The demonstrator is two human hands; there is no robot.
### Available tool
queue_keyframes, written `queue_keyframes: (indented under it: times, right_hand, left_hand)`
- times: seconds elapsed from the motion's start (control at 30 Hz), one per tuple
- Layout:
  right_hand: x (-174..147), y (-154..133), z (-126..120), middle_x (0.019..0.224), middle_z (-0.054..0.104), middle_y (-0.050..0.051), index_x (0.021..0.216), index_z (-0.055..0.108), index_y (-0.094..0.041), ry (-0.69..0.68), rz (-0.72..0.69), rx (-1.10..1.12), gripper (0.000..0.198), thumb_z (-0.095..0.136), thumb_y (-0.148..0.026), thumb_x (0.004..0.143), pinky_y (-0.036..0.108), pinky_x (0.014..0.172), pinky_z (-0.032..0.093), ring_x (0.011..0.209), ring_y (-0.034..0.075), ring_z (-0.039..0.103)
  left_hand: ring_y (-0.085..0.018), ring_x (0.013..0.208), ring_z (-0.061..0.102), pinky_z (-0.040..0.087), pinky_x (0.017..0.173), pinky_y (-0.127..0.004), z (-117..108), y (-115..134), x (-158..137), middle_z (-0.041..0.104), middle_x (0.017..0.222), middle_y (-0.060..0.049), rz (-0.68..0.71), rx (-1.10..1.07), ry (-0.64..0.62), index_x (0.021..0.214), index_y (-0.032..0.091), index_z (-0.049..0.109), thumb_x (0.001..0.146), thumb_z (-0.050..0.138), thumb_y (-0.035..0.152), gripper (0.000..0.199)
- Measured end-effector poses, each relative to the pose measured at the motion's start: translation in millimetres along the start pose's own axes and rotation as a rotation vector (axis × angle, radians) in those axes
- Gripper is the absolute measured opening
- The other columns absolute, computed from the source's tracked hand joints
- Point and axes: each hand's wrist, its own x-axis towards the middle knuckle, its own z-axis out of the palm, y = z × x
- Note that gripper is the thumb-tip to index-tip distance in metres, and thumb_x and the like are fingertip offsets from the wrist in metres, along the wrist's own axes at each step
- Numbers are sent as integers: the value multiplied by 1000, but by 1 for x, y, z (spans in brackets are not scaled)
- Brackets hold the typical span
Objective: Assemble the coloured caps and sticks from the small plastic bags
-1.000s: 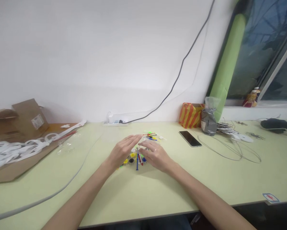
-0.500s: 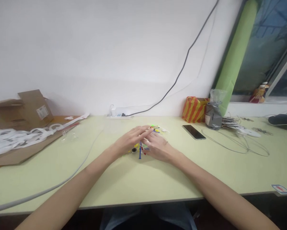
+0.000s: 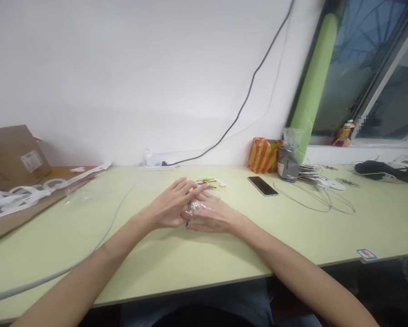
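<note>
My left hand [image 3: 173,203] is stretched out, its fingers reaching over the fingertips of my right hand [image 3: 215,213]. Crinkled clear plastic [image 3: 197,206], which looks like a small bag, lies between the fingers and thumb of my right hand. Bits of colour show at its left end, beside my left palm; what they are is mostly hidden. Just beyond the fingertips, small plastic pieces [image 3: 213,185] in yellow, green, blue, red and white lie loose on the table [image 3: 149,265].
A phone [image 3: 262,186] lies to the right, before a striped bag [image 3: 264,155] and a grey pouch [image 3: 288,162]. Thin wire [image 3: 312,209] loops beyond it. At left are a cardboard box [image 3: 16,152], white strips [image 3: 20,197] and a cable [image 3: 103,243]. A power strip [image 3: 156,167] sits by the wall.
The view has turned right. My left palm has come down over the near coloured pieces, covering the black round part and most of the blue stick. More crinkled plastic shows between my hands.
</note>
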Motion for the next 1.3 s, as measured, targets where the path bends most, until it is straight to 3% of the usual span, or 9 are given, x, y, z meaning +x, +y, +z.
queue_keyframes:
  times: [0.2, 0.33, 0.47, 0.57, 0.67, 0.87, 0.97, 1.13, 1.3]
  right_hand:
    - [-1, 10, -25, 122, 65, 14, 124, 63, -19, 196, 80, 149, 40, 49, -49, 101, 44, 102, 43, 117, 26, 55]
    - [-24, 48, -11, 98, 67, 10, 102, 68, -19, 400, 503, 65, 27, 42, -28, 103, 41, 91, 44, 95, 23, 57]
    - [-61, 92, 24, 104, 65, 12, 104, 71, -20, 180, 879, -82, 20, 53, -21, 95, 42, 91, 43, 103, 28, 55]
    - [-84, 110, 41, 112, 65, 16, 114, 71, -16, -7, 1077, -104, 27, 59, -29, 93, 43, 93, 41, 111, 31, 54]
    - [-95, 116, 48, 103, 69, 15, 99, 75, -15, -64, 1198, -31, 25, 59, -34, 94, 39, 91, 40, 107, 30, 56]
    - [-92, 119, 42, 93, 71, 12, 87, 70, -16, 3, 1226, 7, 18, 56, -24, 93, 33, 84, 41, 96, 25, 61]
    - [-83, 117, 29, 91, 70, 10, 94, 64, -16, 246, 1208, 14, 21, 45, -23, 97, 32, 80, 43, 88, 22, 61]
    - [-51, 86, 1, 87, 62, 6, 97, 57, -19, 691, 871, 87, 22, 36, -24, 101, 31, 76, 45, 81, 20, 59]
    - [-20, 40, 0, 85, 60, 7, 98, 59, -21, 576, 574, 146, 24, 36, -21, 103, 33, 74, 46, 81, 21, 58]
  left_hand:
    - [-30, 119, 51, 39, 104, -47, 6, -30, -14, 53, 131, -13, -122, 50, 103, 162, 26, 2, 87, 61, 33, 95]
    - [-34, 120, 49, 37, 104, -49, 12, -46, -21, 50, 135, -16, -251, 96, 113, 162, 21, 1, 82, 67, 41, 105]
    - [-34, 121, 48, 35, 107, -50, 17, -45, -20, 50, 133, -14, -294, 56, 168, 158, 20, 11, 74, 72, 36, 106]
    - [-34, 123, 47, 36, 106, -50, 20, -40, -17, 51, 130, -14, -288, 26, 261, 148, 20, 28, 72, 71, 32, 88]
    - [-33, 122, 48, 38, 103, -49, 23, -36, -14, 51, 129, -15, -283, 40, 381, 135, 21, 38, 75, 68, 27, 67]
    - [-32, 121, 48, 40, 103, -49, 22, -32, -13, 52, 131, -14, -314, 86, 467, 144, 21, 30, 82, 65, 24, 70]
    - [-31, 124, 47, 36, 109, -52, 23, -32, -13, 52, 132, -14, -308, 132, 454, 145, 22, 30, 84, 60, 19, 68]
    - [-31, 127, 46, 24, 117, -58, 29, -33, -11, 51, 132, -13, -368, 204, 429, 147, 22, 31, 86, 53, 15, 65]
    - [-33, 128, 45, 34, 111, -55, 34, -34, -12, 48, 136, -16, -439, 130, 392, 151, 19, 26, 84, 57, 19, 74]
